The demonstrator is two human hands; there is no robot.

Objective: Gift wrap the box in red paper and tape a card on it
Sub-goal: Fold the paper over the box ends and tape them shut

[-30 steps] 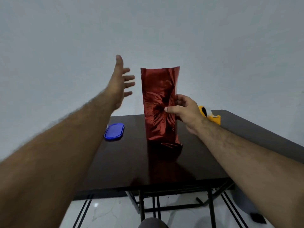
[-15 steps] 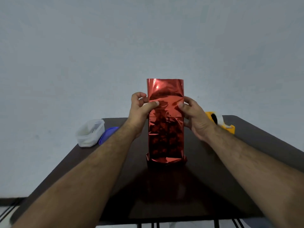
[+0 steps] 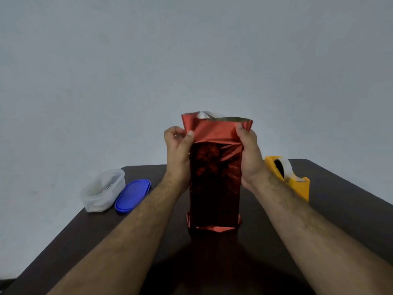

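Observation:
A tall box wrapped in shiny red paper (image 3: 214,184) stands upright on the dark table (image 3: 340,209), its bottom end folded flat. The paper's top end is open and flares above the box, silver inside. My left hand (image 3: 178,150) pinches the paper's upper left edge. My right hand (image 3: 249,154) grips the upper right side, thumb pressed on the front flap. A yellow tape dispenser (image 3: 287,177) with a clear roll sits behind my right wrist. No card is in view.
At the table's far left stand a clear plastic container (image 3: 102,192) and its blue lid (image 3: 133,195) lying flat beside it. A plain grey wall rises behind the table.
My left hand came down from the air and took hold of the paper. Both hands then slid up to the top edge, and the front flap bent forward, opening the top.

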